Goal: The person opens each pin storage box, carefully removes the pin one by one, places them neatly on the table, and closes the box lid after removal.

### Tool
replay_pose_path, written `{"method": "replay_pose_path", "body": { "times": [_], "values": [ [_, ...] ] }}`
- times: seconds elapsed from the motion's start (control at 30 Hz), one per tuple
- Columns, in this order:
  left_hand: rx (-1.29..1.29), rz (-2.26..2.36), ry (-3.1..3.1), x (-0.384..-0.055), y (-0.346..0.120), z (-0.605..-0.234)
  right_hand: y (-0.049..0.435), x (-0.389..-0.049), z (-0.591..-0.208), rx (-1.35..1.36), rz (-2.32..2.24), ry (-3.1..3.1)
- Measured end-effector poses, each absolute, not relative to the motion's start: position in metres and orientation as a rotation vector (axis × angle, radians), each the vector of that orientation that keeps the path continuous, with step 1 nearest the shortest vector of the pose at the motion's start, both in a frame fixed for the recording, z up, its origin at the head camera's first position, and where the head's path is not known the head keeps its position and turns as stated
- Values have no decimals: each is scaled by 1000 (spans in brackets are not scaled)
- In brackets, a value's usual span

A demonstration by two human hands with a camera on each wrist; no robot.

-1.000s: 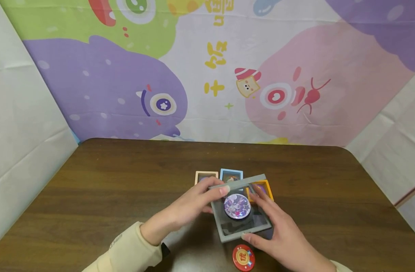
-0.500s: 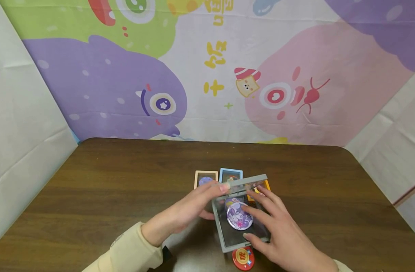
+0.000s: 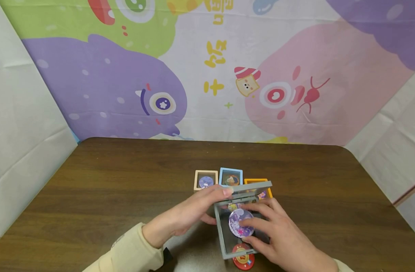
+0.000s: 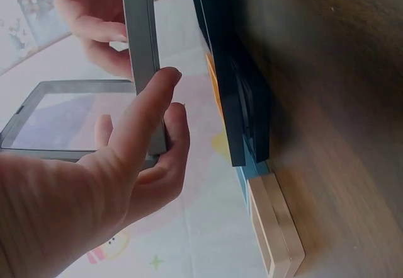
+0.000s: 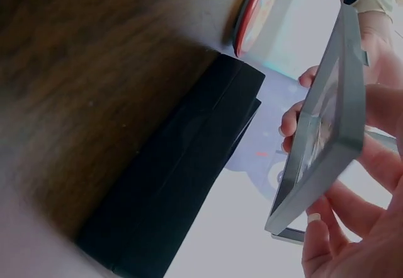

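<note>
- left hand (image 3: 183, 213): grasps the case (image 3: 221, 232) at its left side; the thumb lies on the frame of one leaf.
- right hand (image 3: 280, 234): bent fingers reach into the case and touch the badge (image 3: 236, 223); the thumb is at the near edge of the badge. whether the badge is pinched, the views cannot tell.
- case: grey frame, clear panels. its two leaves stand apart at an angle, joined at the hinge. it is held tilted, clear of the surface (image 3: 125, 196).
- badge: round, purple print. located within the case, in front of the hinge.
- red disc (image 3: 244, 261): lies on the surface at the near end of the case; its far part is seen through the clear panel.
- beige frame (image 3: 206, 172), blue frame (image 3: 231, 169), orange frame (image 3: 256, 180): set in a row beyond the case, left to right. the left hand partly overlaps the beige frame; the case and right hand partly cover the orange frame.
- black box (image 5: 176, 158): rests on the surface below the case.
- printed cloth (image 3: 210, 124): hangs behind the surface.
</note>
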State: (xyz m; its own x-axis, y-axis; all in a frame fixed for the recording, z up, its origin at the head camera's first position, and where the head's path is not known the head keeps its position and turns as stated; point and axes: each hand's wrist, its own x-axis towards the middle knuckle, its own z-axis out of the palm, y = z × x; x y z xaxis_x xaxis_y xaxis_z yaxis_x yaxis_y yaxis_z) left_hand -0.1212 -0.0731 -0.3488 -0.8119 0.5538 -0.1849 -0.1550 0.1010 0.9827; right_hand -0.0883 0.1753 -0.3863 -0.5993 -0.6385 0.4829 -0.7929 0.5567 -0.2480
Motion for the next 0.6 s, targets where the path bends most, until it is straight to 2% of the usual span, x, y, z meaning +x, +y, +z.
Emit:
{"method": "replay_pose_path", "body": {
  "times": [0.33,0.6],
  "values": [
    [341,1729,1949,-127,-79,-347,181,-92,-383,1168,1049,-2347],
    [310,1746,2050,-142,-97,-342,198,-99,-364,1005,1022,-2505]
  ]
}}
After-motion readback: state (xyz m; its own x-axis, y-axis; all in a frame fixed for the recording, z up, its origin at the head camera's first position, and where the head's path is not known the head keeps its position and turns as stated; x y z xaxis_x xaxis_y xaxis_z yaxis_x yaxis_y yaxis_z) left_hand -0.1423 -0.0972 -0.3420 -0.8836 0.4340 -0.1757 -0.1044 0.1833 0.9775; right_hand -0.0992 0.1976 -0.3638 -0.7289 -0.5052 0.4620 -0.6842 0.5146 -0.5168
